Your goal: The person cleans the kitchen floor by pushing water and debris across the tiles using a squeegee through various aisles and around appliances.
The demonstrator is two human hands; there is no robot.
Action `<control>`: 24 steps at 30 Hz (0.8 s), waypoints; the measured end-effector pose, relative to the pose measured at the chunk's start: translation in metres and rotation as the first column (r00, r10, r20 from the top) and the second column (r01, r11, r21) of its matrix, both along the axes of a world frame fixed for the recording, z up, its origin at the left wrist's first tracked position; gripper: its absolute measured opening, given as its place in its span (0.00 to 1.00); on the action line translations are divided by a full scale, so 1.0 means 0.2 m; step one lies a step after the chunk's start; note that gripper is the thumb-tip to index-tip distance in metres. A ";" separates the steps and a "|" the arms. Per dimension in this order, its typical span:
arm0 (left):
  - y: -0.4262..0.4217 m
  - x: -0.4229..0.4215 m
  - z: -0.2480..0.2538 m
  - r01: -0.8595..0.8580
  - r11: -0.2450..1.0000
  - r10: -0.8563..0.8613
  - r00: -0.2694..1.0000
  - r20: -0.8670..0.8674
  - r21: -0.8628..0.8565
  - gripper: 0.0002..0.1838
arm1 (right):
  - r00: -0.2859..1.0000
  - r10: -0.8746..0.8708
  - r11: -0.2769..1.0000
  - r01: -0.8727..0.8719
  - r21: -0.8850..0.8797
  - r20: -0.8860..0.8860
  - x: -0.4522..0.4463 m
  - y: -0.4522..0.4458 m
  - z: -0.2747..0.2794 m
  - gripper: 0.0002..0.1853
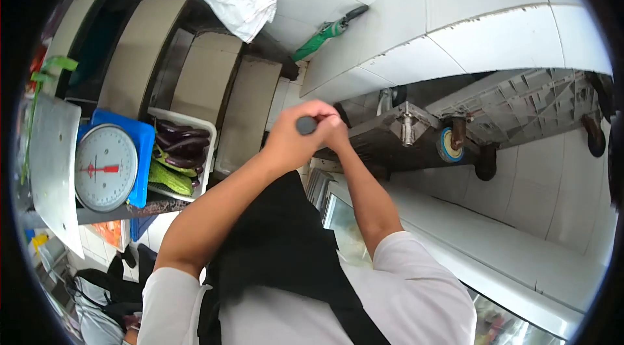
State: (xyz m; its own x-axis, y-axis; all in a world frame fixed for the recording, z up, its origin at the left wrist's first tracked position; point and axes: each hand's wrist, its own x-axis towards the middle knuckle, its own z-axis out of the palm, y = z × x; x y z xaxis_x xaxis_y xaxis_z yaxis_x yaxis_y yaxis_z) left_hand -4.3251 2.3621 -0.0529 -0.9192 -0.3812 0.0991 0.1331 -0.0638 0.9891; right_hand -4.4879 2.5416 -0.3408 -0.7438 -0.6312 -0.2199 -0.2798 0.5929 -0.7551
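In the middle of the head view, my left hand (286, 133) is closed around a dark rod-like handle (305, 125). Only its round grey end shows, pointing up at me; the rest is hidden below the hands. My right hand (334, 135) presses against the left one, fingers curled by the same handle. How much of it the right fingers grip is hidden. Left of my hands stands a white crate (209, 169) with several eggplants (185, 145) and a green bumpy gourd (170, 179).
A blue dial scale (106, 168) stands beside the crate. A green umbrella (320, 41) leans by the tiled wall (390, 26). To the right are a metal fitting (407, 125) and a long white cabinet (468, 234). Another person (104, 299) is at lower left.
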 end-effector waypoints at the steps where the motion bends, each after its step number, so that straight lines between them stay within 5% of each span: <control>1: -0.01 0.02 0.04 -0.043 0.999 0.043 0.998 0.039 -0.009 0.06 | 1.000 -0.023 1.000 0.023 0.003 -0.003 0.04 -0.02 0.02 0.15; 8: -0.04 0.02 0.19 -0.118 0.993 0.117 0.992 0.035 0.021 0.05 | 0.998 -0.052 0.991 0.056 0.119 -0.035 0.18 -0.28 0.65 0.07; 11: 0.00 0.05 0.29 -0.213 0.971 0.217 0.976 0.023 -0.110 0.05 | 0.997 0.066 0.990 -0.061 0.127 -0.031 0.19 -0.27 0.67 0.09; 17: -0.07 0.08 0.51 -0.253 0.964 0.255 0.967 0.021 -0.082 0.07 | 0.971 0.238 0.968 -0.236 0.083 -0.008 0.21 -0.38 0.90 0.12; 24: -0.18 0.11 0.67 -0.260 0.951 0.252 0.965 -0.071 -0.165 0.09 | 0.965 0.237 0.967 -0.222 0.126 -0.115 0.25 -0.42 1.19 0.13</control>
